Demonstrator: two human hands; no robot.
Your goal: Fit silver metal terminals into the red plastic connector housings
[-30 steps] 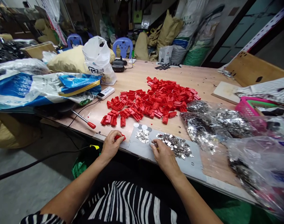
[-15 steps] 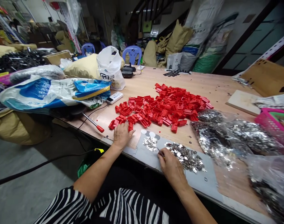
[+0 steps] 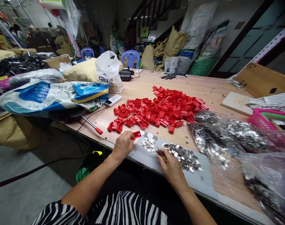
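Observation:
Between the fingertips of my left hand (image 3: pixel 122 145) is a small red plastic housing (image 3: pixel 137 134), held just above the table's front part. My right hand (image 3: pixel 170 165) is closed around a thin pointed tool (image 3: pixel 165 158) with a yellow handle; its dark tip points toward a small pile of silver metal plates (image 3: pixel 148 144). Beside the right hand lies a larger heap of silver metal pieces (image 3: pixel 183 156). Both piles rest on a grey sheet (image 3: pixel 144 159). Beyond the hands spreads a big heap of red plastic housings (image 3: pixel 163 107).
Plastic bags of metal pieces (image 3: pixel 210 140) lie on the right, near a pink basket (image 3: pixel 261 120). To the left are a red-handled lever (image 3: pixel 98 130), a white device (image 3: pixel 113 100) and a blue-and-white sack (image 3: pixel 39 97). A white carrier bag (image 3: pixel 109 72) stands behind.
My left hand has picked a red housing from the heap's near edge and brought it toward the grey sheet. The right hand stays near the small pile, still holding the tool.

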